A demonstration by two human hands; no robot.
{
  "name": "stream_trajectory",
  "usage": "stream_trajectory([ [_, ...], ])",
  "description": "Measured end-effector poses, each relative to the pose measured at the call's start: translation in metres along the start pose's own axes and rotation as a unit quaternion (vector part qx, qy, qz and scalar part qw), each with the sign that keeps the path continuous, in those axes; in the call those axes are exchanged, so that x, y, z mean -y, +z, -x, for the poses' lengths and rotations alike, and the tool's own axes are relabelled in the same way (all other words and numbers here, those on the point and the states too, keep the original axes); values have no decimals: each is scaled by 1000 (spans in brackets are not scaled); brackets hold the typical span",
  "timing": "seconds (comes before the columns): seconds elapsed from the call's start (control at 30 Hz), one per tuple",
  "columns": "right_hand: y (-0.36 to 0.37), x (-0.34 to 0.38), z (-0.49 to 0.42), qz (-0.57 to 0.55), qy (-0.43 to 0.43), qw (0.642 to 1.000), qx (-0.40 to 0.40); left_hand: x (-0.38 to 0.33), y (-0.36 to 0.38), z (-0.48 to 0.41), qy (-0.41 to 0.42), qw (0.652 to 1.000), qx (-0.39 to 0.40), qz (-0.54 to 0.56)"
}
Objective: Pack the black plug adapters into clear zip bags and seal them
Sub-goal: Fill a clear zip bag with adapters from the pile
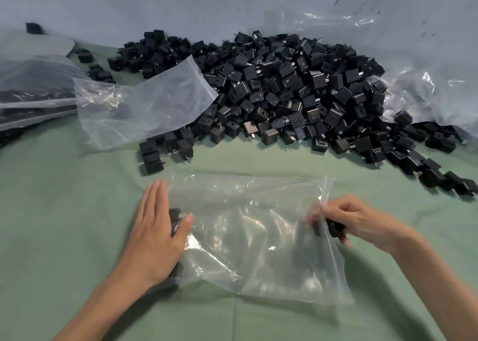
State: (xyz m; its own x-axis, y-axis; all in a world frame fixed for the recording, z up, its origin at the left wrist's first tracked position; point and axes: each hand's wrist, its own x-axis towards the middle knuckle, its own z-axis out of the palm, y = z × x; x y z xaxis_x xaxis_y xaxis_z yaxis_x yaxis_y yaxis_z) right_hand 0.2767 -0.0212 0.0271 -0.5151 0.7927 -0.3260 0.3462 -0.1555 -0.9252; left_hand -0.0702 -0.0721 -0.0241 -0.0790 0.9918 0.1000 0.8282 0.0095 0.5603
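Observation:
A clear zip bag (248, 234) lies flat on the green cloth in front of me, its zip mouth to the right. My left hand (155, 232) rests flat, fingers straight, on the bag's left end, over a few black adapters (175, 215) inside. My right hand (346, 219) grips a black plug adapter (333, 228) at the bag's mouth, its fingers blurred against the plastic. A large heap of black plug adapters (284, 92) fills the middle and right of the table behind the bag.
A second empty clear zip bag (144, 102) lies left of the heap. Filled bags (33, 92) are stacked at the far left. Loose clear plastic (426, 87) lies behind the heap on the right. Stray adapters (450, 182) trail toward the right edge.

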Motion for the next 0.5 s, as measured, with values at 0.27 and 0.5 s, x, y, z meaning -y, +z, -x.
stream_trajectory([
  [0.27,40,-6,-24,-504,-86,844,163,1,-3,-2,-14,999,36,29],
  [0.5,50,-30,-34,-395,-39,913,95,2,-3,-2,-19,999,48,15],
])
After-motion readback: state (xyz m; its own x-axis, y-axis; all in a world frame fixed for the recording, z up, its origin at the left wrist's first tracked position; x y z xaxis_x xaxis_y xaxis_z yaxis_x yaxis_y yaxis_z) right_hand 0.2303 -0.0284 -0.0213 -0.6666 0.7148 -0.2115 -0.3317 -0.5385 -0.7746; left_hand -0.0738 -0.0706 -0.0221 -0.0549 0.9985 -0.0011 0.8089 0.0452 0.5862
